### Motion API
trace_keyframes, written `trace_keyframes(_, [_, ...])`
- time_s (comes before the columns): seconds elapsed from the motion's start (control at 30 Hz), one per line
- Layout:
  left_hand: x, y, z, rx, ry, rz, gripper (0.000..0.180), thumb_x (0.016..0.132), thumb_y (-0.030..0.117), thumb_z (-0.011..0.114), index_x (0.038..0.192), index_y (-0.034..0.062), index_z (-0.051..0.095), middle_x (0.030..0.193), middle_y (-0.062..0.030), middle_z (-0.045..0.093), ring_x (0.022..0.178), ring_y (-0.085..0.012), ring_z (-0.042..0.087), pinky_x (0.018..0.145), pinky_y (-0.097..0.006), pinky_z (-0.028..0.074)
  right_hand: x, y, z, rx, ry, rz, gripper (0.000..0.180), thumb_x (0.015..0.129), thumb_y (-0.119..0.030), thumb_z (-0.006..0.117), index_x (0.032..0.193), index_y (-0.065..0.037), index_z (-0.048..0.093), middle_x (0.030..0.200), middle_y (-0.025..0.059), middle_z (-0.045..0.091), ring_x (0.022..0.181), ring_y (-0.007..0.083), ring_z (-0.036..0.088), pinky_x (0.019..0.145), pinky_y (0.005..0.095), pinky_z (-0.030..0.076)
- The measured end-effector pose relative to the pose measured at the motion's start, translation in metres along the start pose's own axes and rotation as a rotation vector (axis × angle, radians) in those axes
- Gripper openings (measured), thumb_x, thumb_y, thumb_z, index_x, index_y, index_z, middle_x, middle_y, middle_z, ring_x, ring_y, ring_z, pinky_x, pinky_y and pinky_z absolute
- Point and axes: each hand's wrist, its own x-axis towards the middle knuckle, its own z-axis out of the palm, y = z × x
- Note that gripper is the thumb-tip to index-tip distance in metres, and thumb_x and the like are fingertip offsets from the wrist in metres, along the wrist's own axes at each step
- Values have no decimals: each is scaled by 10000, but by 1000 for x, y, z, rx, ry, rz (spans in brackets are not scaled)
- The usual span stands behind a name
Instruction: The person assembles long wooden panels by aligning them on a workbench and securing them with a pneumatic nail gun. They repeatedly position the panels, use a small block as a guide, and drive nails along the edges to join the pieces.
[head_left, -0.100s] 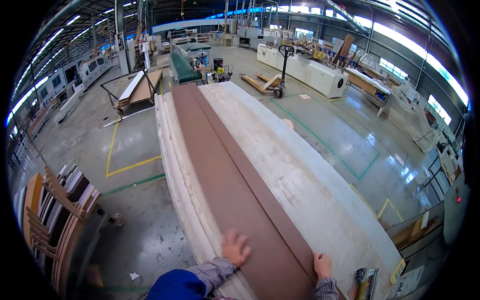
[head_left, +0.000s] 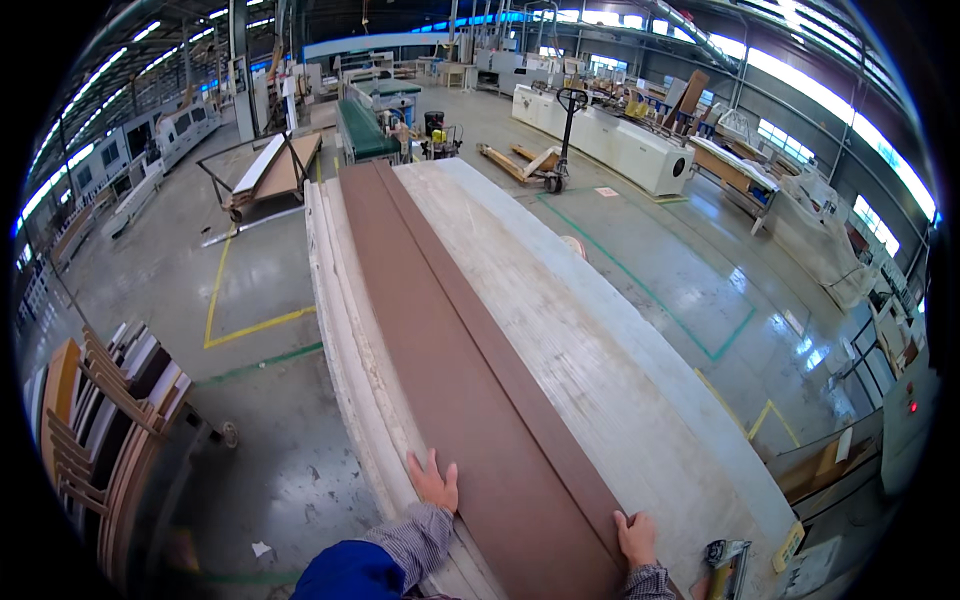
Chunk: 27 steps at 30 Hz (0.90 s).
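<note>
A long brown panel with a dark lengthwise seam lies on a pale, worn workbench top and runs away from me. My left hand rests at the panel's left edge, fingers spread, the palm low over the edge. At the right edge my right hand has its fingers curled against the panel, thumb and fingers close together. Its underside grip is hidden. Just right of that hand, a hand tool with a metal frame and a black part lies on the bench; its exact kind is unclear.
A rack of boards stands at left. Farther off are a cart with panels, a green conveyor, a pallet jack and a long white machine. Yellow and green lines mark the floor.
My left hand has shifted left from the panel's face to its left edge, fingers pointing away. The right hand stays on the right edge, slightly lower. The view has tilted slightly.
</note>
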Motion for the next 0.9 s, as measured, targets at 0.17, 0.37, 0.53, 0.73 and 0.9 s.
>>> trace_keyframes(0.17, [2,3,-14,143,33,-48,565,834,399,523,1279,70,415,1416,-257,135,1298,-429,144,1075,-481,117,-8,-6,14,5,-89,84,575,766,-534,584,819,39,596,826,258,596,814,381,577,717,427,449])
trace_keyframes(0.37, [3,1,-17,186,-37,1,568,842,389,518,1294,67,395,1423,-247,146,1311,-412,136,1084,-471,89,-1,8,9,96,-173,16,683,676,-611,619,667,72,607,699,257,602,672,370,595,607,421,452])
trace_keyframes(0.53, [-10,-4,-37,-9,-63,-97,610,804,378,583,1273,28,411,1424,-257,118,1311,-412,136,1076,-478,119,-30,6,11,95,-246,71,671,658,-611,637,675,60,614,679,245,596,660,337,601,595,414,447])
trace_keyframes(0.73, [-58,32,-58,-148,-125,-89,624,788,351,631,1260,5,414,1424,-260,101,1306,-390,178,1058,-412,215,-71,42,-27,58,-196,176,603,683,-565,650,839,13,577,758,203,573,734,311,554,668,404,415])
trace_keyframes(0.9, [-97,55,-43,-248,-145,-91,612,752,321,693,1216,-1,457,1426,-254,74,1289,-387,227,1034,-393,277,-97,36,-114,8,-366,237,694,736,-566,605,1150,-12,557,1085,242,582,1049,361,539,893,382,420])
